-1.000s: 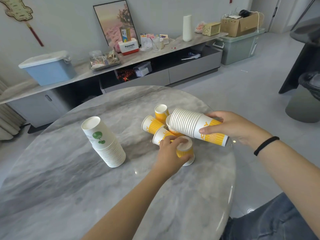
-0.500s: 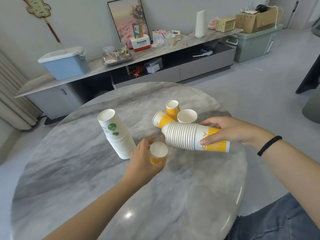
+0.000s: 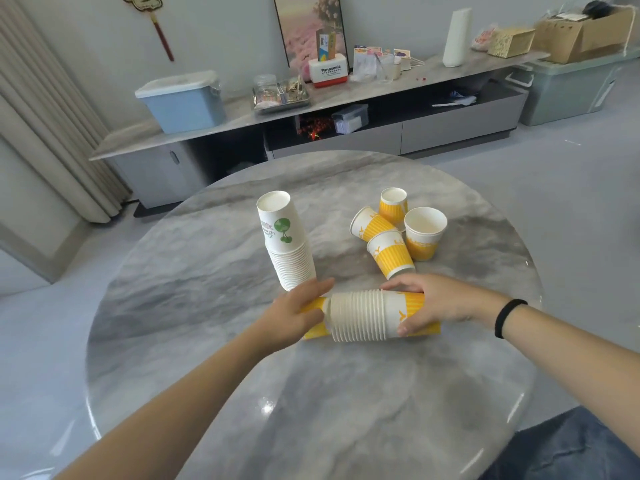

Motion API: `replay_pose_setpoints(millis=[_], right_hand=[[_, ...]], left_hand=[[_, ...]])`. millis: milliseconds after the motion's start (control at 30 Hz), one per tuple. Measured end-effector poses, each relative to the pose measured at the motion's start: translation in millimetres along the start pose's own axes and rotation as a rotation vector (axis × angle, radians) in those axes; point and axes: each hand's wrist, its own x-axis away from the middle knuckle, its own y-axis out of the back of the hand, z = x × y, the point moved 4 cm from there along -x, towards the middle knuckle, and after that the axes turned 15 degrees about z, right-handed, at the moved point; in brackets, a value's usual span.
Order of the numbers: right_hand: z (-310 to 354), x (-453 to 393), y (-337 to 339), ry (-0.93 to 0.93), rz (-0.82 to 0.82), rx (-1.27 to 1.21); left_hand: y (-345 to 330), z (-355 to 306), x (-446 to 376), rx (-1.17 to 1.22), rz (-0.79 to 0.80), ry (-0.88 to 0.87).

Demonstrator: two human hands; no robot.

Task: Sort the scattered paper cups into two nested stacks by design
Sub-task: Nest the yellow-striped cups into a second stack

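my left hand point(image 3: 294, 315) is wrapped around a single yellow cup point(image 3: 313, 320) just left of frame centre, pressing its mouth over the end of the yellow stack point(image 3: 370, 317). my right hand point(image 3: 433, 303) clasps the other end of that stack, thumb underneath, fingers over the top, so the two hands squeeze toward each other. i'd say the stack is held sideways above the table point(image 3: 311, 410) to give the push something to work against. just behind my left hand, upper left of centre, the green-print stack point(image 3: 285, 240) stands upside down and leaning, apparently finished and parked clear. to the upper right sit four loose yellow cups point(image 3: 398, 230): two upright, two tipped on their sides, touching one another. those look like the remaining work, close enough to reach one at a time.
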Motion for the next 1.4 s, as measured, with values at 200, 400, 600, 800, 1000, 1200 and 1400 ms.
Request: replay_pose_setpoints(millis=[200, 400, 600, 800, 1000, 1200, 1400], right_hand=[[9, -13, -11, 0.0, 0.027, 0.078], [28, -35, -34, 0.016, -0.006, 0.148], [74, -32, -17, 0.062, -0.04, 0.11], [115, -19, -5, 0.144, -0.423, 0.091], [115, -28, -24, 0.29, -0.472, 0.061], [98, -25, -20, 0.277, -0.216, 0.051], [46, -14, 23, 0.045, -0.639, -0.012]], left_hand=[[-3, -3, 2, 0.243, 0.034, -0.014], [-13, 6, 9, 0.721, -0.063, -0.052], [15, 11, 25, 0.34, -0.066, -0.054], [-5, 14, 10, 0.107, -0.137, -0.11], [-29, 12, -10, 0.343, -0.167, -0.162], [-20, 12, -10, 0.335, -0.21, -0.134], [4, -29, 19, 0.194, -0.518, -0.232]])
